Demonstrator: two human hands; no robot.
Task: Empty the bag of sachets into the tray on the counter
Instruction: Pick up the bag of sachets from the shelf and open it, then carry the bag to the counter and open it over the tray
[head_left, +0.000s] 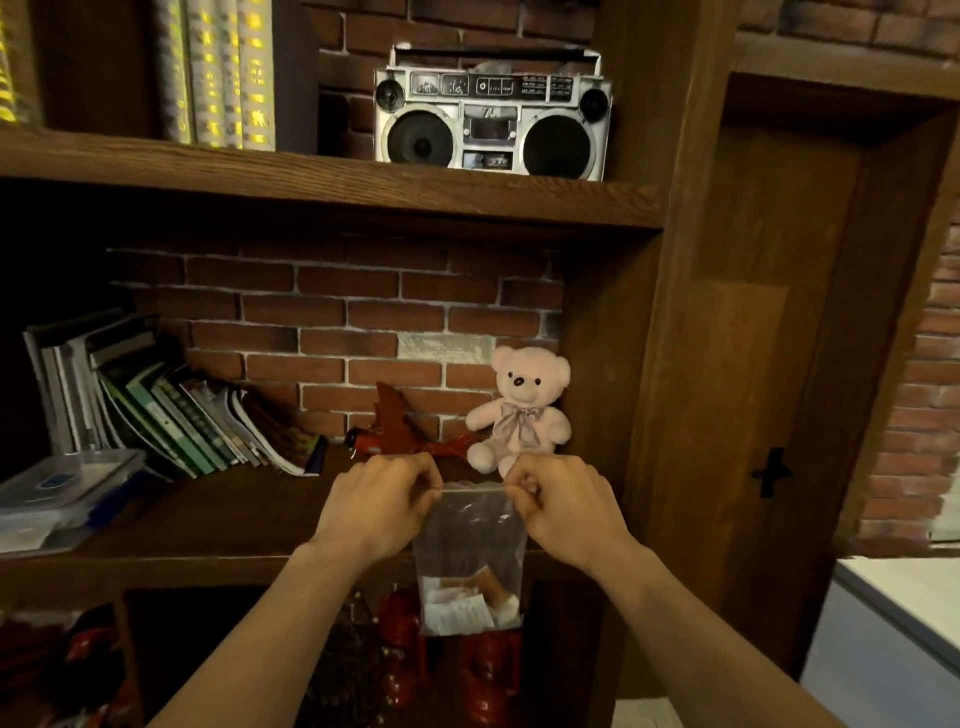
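A clear plastic zip bag (470, 540) hangs upright in front of a wooden shelf, held by its top edge. White and brown sachets (467, 603) lie bunched at its bottom. My left hand (379, 504) pinches the bag's top left corner and my right hand (566, 504) pinches the top right corner. The bag's mouth runs straight between the two hands; I cannot tell whether it is sealed. No tray is in view.
Behind the bag, the shelf (208, 530) holds a pink teddy bear (522, 410), a red toy plane (400, 431), leaning books (171, 410) and clear plastic boxes (62, 493). A boombox (491, 117) stands above. A white counter edge (893, 597) shows at lower right.
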